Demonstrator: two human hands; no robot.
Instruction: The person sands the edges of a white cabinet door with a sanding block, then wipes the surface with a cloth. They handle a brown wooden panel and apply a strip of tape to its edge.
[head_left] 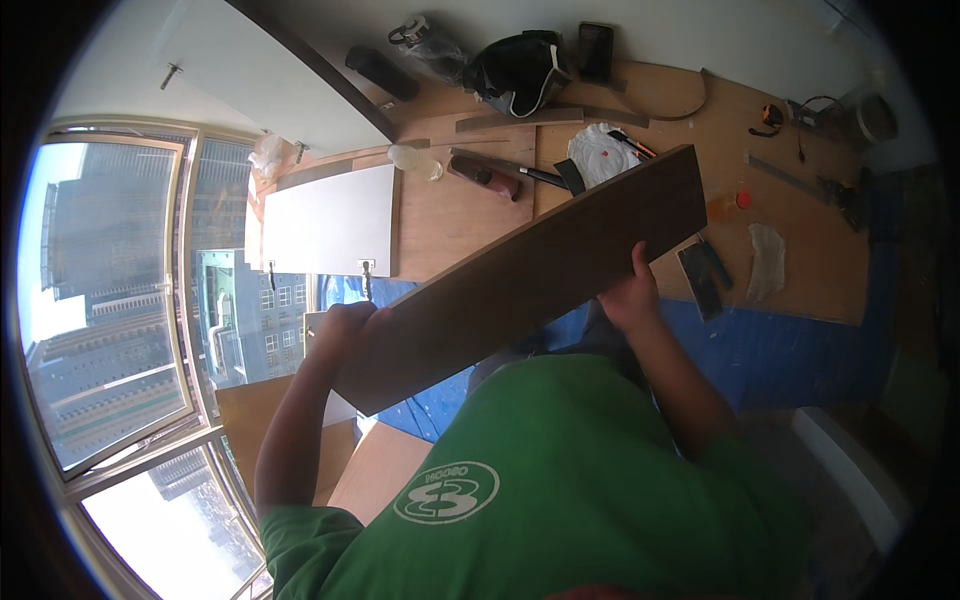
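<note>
I hold a long dark brown wooden board (530,275) in front of my chest, tilted up to the right. My left hand (342,322) grips its lower left end. My right hand (632,295) grips its near edge toward the right, thumb on the top face. My green shirt (560,480) fills the lower middle of the view.
A plywood floor sheet (800,200) carries a white cabinet door (330,220), a black bag (520,70), a hand plane (485,175), a phone (697,280), a white rag (768,258) and scattered tools. Blue covering (780,350) lies near me. A large window (110,330) stands at left.
</note>
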